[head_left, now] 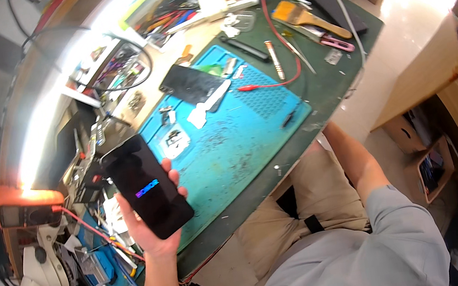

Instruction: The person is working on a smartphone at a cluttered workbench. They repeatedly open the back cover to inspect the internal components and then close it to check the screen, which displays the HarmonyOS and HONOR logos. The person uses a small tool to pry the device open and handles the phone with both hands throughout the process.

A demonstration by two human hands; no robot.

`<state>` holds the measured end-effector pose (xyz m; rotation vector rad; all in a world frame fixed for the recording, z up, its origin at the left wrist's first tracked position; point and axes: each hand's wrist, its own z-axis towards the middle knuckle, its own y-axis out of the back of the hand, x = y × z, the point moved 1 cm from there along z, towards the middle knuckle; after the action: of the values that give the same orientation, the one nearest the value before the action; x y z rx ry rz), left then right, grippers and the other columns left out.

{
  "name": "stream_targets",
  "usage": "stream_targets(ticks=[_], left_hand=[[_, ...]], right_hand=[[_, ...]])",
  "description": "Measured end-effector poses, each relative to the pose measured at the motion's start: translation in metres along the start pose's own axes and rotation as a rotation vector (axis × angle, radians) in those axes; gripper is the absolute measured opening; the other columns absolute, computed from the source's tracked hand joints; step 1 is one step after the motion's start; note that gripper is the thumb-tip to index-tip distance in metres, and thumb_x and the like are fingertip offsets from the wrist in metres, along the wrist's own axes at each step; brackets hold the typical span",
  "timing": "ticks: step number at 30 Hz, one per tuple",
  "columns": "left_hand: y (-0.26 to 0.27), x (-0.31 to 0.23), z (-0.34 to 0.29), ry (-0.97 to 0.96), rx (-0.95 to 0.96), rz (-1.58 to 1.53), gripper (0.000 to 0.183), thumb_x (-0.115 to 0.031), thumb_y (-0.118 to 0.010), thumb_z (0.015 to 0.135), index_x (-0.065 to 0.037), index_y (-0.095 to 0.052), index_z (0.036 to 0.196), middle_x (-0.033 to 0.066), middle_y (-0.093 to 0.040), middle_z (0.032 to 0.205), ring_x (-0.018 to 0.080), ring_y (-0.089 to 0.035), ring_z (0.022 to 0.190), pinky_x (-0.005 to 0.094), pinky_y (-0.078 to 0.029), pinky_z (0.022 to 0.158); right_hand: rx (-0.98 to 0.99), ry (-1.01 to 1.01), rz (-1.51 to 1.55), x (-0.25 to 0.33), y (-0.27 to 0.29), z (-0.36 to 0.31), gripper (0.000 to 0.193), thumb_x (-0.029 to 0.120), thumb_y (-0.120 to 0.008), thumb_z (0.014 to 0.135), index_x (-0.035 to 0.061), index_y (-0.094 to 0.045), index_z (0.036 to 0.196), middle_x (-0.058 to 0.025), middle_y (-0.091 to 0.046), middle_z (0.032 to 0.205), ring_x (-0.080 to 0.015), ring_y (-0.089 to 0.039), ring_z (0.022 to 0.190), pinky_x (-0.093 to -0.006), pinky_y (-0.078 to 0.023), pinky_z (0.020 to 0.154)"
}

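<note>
Left hand (149, 237) raised, the person holds a black phone (151, 203) over the left end of the blue mat (224, 150), thumb along one side and fingers curled round the other; that grip seems chosen to leave the screen bare, since coloured letters glow there, facing up where the person can read them. The right forearm (356, 154) reaches toward the near edge of the counter (343, 78), but the right hand is hidden, so I cannot tell what it does. On the mat, probably laid to spare the counter, a second dark phone (188, 83) lies toward the far side. Small bits sit in a clear tray (175, 142), likely so none stray, while a yellow brush (295, 13) rests farther off, leaving the middle roomy.
</note>
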<state>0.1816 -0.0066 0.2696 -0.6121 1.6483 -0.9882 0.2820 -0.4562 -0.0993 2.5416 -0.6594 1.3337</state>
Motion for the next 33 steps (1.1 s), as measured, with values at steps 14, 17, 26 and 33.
stream_targets(ticks=[14,17,26,33], left_hand=[[-0.002,-0.003,-0.005,0.011,0.111,-0.073,0.081,-0.061,-0.041,0.101,-0.004,-0.023,0.157,0.023,-0.036,0.154,0.0353,-0.048,0.134,0.0485,-0.046,0.106],[-0.002,-0.003,-0.004,0.019,0.154,-0.07,0.083,-0.061,-0.038,0.102,-0.002,-0.021,0.157,0.0236,-0.034,0.156,0.0352,-0.047,0.136,0.0477,-0.045,0.107],[-0.003,-0.005,-0.006,0.036,0.189,-0.091,0.08,-0.061,-0.036,0.103,-0.002,-0.025,0.156,0.0223,-0.037,0.154,0.0348,-0.048,0.135,0.0469,-0.045,0.108],[-0.004,-0.005,-0.01,0.029,0.166,-0.079,0.079,-0.061,-0.034,0.103,-0.003,-0.026,0.156,0.0227,-0.038,0.154,0.0347,-0.049,0.134,0.0468,-0.046,0.107]], right_hand=[[0.489,0.733,-1.104,0.088,0.021,-0.245,0.014,0.01,-0.065,0.09,0.0026,-0.073,0.099,-0.0118,-0.073,0.089,-0.0249,-0.071,0.076,-0.0362,-0.055,0.068],[0.941,0.514,-0.853,0.175,-0.01,-0.327,0.014,0.014,-0.072,0.089,0.0066,-0.074,0.101,-0.007,-0.07,0.087,-0.023,-0.066,0.07,-0.0317,-0.053,0.068],[0.338,1.359,-1.148,0.272,-0.136,-0.296,0.009,0.019,-0.069,0.087,0.0107,-0.069,0.091,-0.0072,-0.067,0.09,-0.025,-0.068,0.086,-0.0394,-0.053,0.073],[0.323,1.332,-1.576,0.255,-0.163,-0.272,0.011,0.021,-0.07,0.085,0.0109,-0.067,0.086,-0.0037,-0.067,0.088,-0.0233,-0.066,0.093,-0.0386,-0.053,0.079]])
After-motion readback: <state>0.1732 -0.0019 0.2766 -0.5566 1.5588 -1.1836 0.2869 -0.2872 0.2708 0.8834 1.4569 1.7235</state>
